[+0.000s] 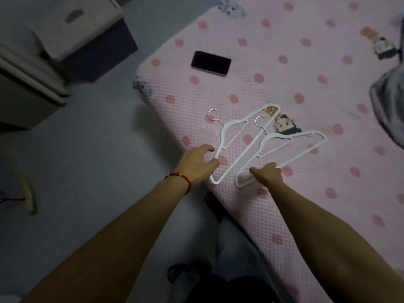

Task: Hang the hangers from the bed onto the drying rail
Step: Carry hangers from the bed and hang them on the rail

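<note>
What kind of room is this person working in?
Most likely a bedroom at home: a bed under a pink dotted cover, two white hangers lying on it beside a dark phone, and a cardboard box on the floor.

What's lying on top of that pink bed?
On the pink bed: two white hangers, a dark phone, grey cloth at the right edge. What the cloth covers is hidden.

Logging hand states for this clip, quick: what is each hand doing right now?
Left hand: fingers curled round the end of the left hanger, gripping it.
Right hand: pinching the lower bar of the right hanger.
</note>
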A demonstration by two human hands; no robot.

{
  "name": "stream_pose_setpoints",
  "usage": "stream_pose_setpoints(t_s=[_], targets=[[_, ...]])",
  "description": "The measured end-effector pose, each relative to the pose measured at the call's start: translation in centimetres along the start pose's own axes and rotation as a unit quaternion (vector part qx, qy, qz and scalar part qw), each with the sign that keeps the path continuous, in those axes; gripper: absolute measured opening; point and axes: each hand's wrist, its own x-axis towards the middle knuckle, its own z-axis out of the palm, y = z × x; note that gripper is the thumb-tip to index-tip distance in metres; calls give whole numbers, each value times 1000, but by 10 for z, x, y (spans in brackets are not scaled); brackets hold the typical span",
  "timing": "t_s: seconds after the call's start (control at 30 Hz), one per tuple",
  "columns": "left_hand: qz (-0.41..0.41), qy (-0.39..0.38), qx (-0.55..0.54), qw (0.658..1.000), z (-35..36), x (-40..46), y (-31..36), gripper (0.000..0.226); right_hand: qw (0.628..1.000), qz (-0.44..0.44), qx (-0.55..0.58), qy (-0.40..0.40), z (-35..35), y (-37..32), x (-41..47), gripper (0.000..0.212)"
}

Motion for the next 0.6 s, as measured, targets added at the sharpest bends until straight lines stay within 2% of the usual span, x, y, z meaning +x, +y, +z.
stream_pose_setpoints(t_s=[0.13,0.23,0.4,0.5,0.6], targets=[[-8,-16,38,999,17,53,12,46,994,106,9,31,-1,-7,54,131],[-26,-27,48,998,28,71,10,45,983,163,18,81,5,-31,65,129],[-41,-45,56,997,35,79,-2,44,965,221,89,115,9,-40,75,131],[-49,-25,14,998,25,74,2,43,963,172,176,112,-1,-41,55,138],[-30,10,-67,997,8,70,17,40,981,1,189,49,-15,-48,9,131]])
